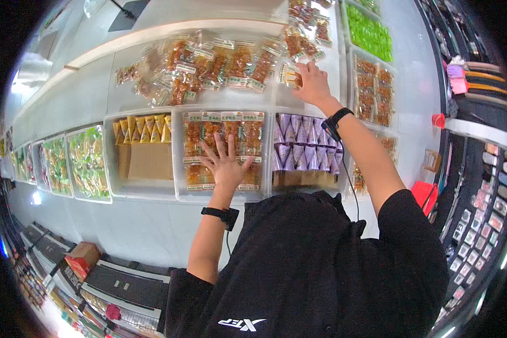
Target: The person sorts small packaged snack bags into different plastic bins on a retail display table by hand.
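My left hand (226, 168) lies with fingers spread on the clear-wrapped brown snack packets (194, 132), which are laid in rows in a white plastic bin (179, 169). On the far counter, my right hand (312, 84) bends its fingers and thumb round the edge of a small clear snack packet (289, 75); its fingertips partly cover the packet. Left of that hand spreads a loose heap of similar brown snack packets (214, 65). More loose packets (299, 40) lie just beyond it. Each wrist wears a black band with a small device.
Purple cone-shaped packets (301, 155) fill the bin under my right forearm. Yellow packets (143, 128) line the back of the bin at left, above bare cardboard (146, 162). Green-patterned packs (89, 163) stand further left. Bins of bright green packs (369, 32) and brown packs (373, 90) stand at right.
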Demonstrator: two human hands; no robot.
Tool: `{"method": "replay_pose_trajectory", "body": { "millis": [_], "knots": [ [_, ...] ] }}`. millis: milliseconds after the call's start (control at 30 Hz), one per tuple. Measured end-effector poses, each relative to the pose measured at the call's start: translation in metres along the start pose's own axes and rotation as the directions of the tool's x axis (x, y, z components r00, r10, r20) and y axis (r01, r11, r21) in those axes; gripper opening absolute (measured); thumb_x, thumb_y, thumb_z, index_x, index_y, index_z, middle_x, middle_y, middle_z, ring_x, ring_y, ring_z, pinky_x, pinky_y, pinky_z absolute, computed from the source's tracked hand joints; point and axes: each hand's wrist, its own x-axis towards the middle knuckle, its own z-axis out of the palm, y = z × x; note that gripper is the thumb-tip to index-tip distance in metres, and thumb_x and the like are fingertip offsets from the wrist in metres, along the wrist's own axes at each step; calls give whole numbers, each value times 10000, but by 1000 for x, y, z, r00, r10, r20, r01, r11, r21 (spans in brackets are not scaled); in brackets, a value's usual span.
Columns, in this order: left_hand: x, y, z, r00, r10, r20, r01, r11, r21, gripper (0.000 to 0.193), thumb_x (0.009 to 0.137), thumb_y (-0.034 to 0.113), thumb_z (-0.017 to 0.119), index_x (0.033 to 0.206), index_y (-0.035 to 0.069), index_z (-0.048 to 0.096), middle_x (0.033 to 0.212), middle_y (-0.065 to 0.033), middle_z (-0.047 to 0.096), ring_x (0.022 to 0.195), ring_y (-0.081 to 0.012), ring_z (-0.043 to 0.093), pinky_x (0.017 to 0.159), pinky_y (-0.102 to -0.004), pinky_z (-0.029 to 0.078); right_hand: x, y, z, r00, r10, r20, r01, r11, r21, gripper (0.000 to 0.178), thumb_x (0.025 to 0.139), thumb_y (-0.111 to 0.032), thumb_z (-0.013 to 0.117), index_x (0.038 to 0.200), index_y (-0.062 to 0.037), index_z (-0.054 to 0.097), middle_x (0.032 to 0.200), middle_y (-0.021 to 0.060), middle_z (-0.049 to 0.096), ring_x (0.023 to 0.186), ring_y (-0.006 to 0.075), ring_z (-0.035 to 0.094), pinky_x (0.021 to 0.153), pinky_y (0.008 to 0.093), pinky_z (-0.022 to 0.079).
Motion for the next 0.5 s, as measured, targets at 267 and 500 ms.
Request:
{"method": "replay_pose_trajectory", "body": {
  "millis": [267,500],
  "knots": [
    [4,6,-8,984,-66,165,33,980,198,994,810,782,423,1542,206,76,1594,-138,-72,1388,-541,-126,1034,-748,9,-148,51,-27,836,200,-512,-101,971,215,601,672,-304,710,1182,-38,538,1073,141,517,1013,322,539,832,480,428],
    [9,4,-5,976,-92,198,47,974,220,950,839,741,426,1541,212,65,1592,-143,-75,1388,-541,-131,1036,-754,47,-318,133,-12,769,586,-256,-559,810,176,625,637,-218,717,1220,-74,544,1164,132,496,1134,322,481,919,480,410]
  ]
}}
